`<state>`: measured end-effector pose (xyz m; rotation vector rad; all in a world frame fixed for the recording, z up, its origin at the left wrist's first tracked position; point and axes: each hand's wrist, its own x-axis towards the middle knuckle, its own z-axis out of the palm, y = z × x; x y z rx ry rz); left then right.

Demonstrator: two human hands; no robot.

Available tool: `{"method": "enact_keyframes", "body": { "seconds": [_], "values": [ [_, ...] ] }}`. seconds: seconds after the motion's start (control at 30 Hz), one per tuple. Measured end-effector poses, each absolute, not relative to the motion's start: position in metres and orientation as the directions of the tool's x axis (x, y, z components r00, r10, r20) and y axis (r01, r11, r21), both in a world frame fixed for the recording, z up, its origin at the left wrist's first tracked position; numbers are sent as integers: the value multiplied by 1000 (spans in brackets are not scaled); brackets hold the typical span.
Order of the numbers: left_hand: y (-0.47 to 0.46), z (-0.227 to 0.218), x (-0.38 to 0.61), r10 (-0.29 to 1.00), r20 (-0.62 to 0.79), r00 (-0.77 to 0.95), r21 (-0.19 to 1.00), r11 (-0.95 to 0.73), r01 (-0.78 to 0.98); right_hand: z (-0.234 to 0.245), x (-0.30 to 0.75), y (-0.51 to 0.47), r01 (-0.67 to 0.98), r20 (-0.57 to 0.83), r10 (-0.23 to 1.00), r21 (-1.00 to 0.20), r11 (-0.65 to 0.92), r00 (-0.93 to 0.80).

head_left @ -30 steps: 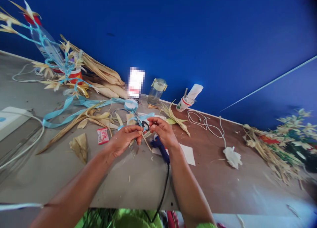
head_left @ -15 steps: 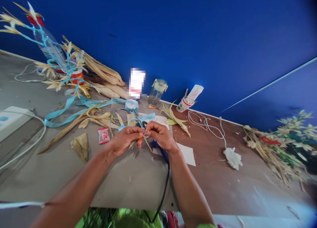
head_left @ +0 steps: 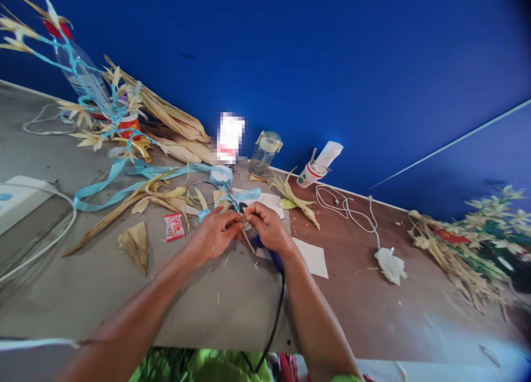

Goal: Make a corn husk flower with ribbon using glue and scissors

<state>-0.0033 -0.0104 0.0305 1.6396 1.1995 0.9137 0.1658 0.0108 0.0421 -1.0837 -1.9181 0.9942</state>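
Observation:
My left hand and my right hand meet fingertip to fingertip over the table, both pinched on a small piece wrapped with light blue ribbon. What the piece is I cannot make out. A thin dry husk strip hangs down between the hands. A blue glue gun lies under my right wrist, its black cord running off the table's near edge. A roll of blue ribbon sits just beyond the hands.
Dried corn husks pile at the back left beside a bottle of husk flowers tied with ribbon. A glass jar, a paper cup, a white cable, white paper and a red sachet lie around. More husk flowers fill the right.
My hands have closed together: the right hand moved left and down to meet the left, and both now pinch the ribboned piece tightly.

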Motion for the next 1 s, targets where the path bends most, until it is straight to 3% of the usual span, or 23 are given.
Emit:
{"method": "enact_keyframes", "body": {
  "seconds": [0.1,0.2,0.37,0.43,0.6,0.8,1.0],
  "values": [
    [-12,38,-8,936,-66,346,971,-20,240,44,168,12,318,253,863,-854,412,-438],
    [-12,42,-13,872,-173,457,984,167,54,48,171,12,287,321,802,-814,505,-503],
    [-10,37,-17,786,-252,565,874,436,-216,58,174,7,342,375,718,-689,639,-586],
    [-9,35,-17,792,-244,560,881,422,-213,60,175,6,384,370,696,-631,674,-615],
    [-6,30,-17,888,-150,434,977,199,-70,54,176,7,471,361,693,-534,702,-624],
    [-6,28,-13,903,-245,352,969,219,111,51,173,8,507,361,687,-479,717,-630],
    [-6,27,-13,845,-295,446,900,402,-168,51,172,7,505,406,638,-393,769,-655]
  ]
}}
